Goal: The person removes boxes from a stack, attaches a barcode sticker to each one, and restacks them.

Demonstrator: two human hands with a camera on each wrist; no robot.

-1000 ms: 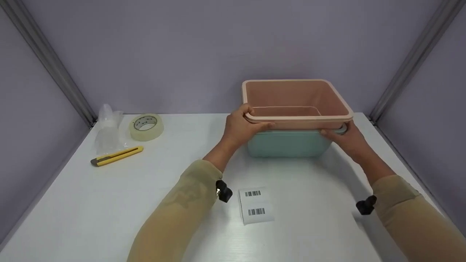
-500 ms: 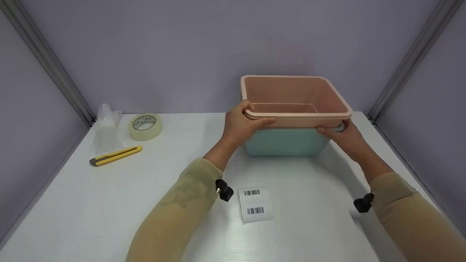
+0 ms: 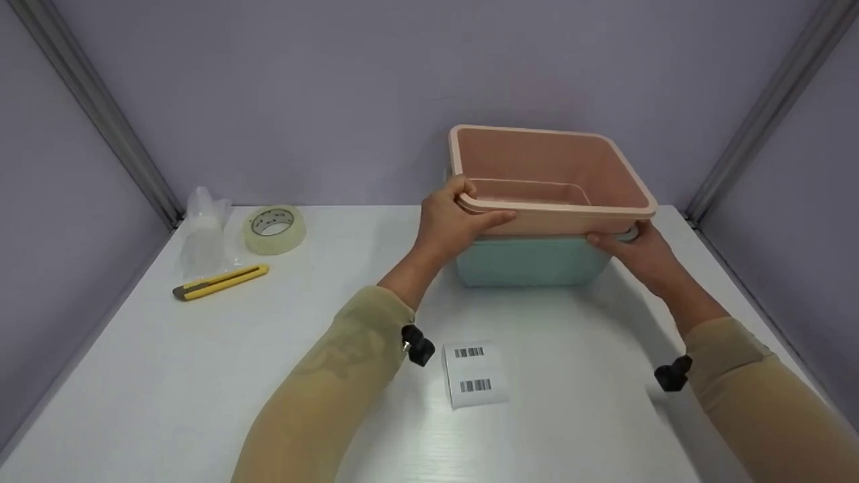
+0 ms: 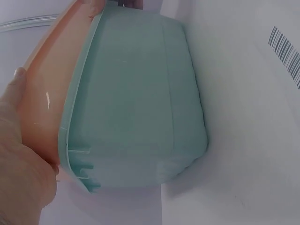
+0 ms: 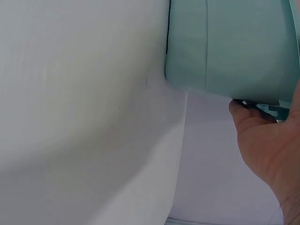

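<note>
- Two nested tubs sit toward the far right of the white table: a pink tub seated inside a teal tub, the pink one tilted up a little at its left side.
- My left hand grips the pink tub's left rim, thumb hooked over the lip and fingers curled under it; from the left wrist view the palm lies flat against the pink wall.
- My right hand holds at the right corner under the pink rim, fingers curled beneath the teal tub's lip; I cannot tell how tightly.
- I judge both tubs to be thin, stiff moulded plastic, light and empty, with smooth walls that would slide under a flat palm. The rolled rims are the sure places to take hold, one on each short side.
- Nested tubs may stick, so the teal one could rise along with the pink.
- Near my left forearm lies a white label card with two barcodes, well short of the tubs.
- Far left, well apart: a roll of clear tape, a yellow utility knife, and crumpled clear plastic by the wall.
- Nothing stands between my hands and the tubs; the back wall is just behind them.
</note>
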